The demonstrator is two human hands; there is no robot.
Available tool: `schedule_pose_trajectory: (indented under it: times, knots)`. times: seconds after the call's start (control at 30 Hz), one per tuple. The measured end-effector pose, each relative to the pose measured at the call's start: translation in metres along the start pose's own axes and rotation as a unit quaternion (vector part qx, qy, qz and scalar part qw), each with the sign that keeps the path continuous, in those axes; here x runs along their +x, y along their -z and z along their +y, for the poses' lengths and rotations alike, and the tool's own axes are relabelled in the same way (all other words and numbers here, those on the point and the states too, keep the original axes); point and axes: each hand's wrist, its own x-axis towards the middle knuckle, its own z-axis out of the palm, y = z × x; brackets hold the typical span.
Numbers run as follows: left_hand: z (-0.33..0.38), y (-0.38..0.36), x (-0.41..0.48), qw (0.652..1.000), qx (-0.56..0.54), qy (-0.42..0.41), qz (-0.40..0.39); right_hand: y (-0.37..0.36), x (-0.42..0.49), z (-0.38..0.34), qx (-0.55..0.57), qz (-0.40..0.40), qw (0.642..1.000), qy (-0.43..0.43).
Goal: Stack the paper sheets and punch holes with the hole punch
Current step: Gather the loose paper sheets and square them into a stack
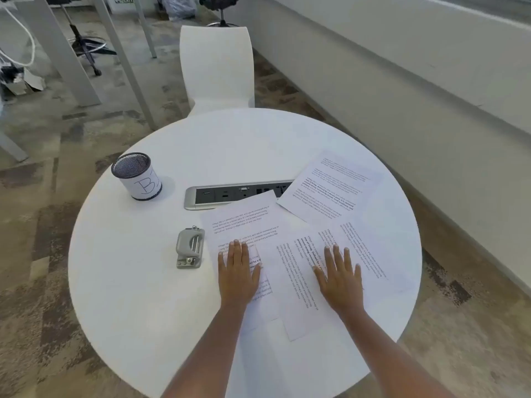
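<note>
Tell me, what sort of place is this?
Most likely an office or meeting area: a round white table with a built-in socket strip, printed paper sheets and a hole punch on it, and a white chair at the far side.

Printed paper sheets (253, 222): unstacked, lying flat, fanned and overlapping at differing angles. Grey metal hole punch (189, 248): base-down, just left of them.
</note>
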Motion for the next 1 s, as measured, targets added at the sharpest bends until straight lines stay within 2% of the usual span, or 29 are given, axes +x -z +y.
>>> schedule_pose_trajectory:
  times: [0.23, 0.57, 0.7, 0.83, 1.0]
  knots:
    - [-0.004, -0.006, 0.002, 1.0, -0.005, -0.006, -0.009, -0.011, 0.002, 0.003, -0.017, 0.014, 0.999, -0.028]
    - [-0.007, 0.006, -0.007, 0.998, 0.022, -0.053, 0.029, -0.01, -0.003, -0.005, 0.037, 0.011, 0.999, -0.036]
    - [-0.007, 0.01, -0.004, 0.998, 0.04, -0.051, 0.014, 0.0, -0.004, -0.01, 0.045, -0.022, 0.998, -0.046]
    - [0.003, 0.015, 0.001, 1.0, 0.027, -0.016, 0.0, 0.008, -0.004, -0.011, 0.042, -0.019, 0.998, -0.041]
    - [0.021, 0.016, 0.017, 0.999, 0.046, -0.015, 0.001, 0.018, -0.006, 0.004, 0.052, -0.031, 0.997, -0.056]
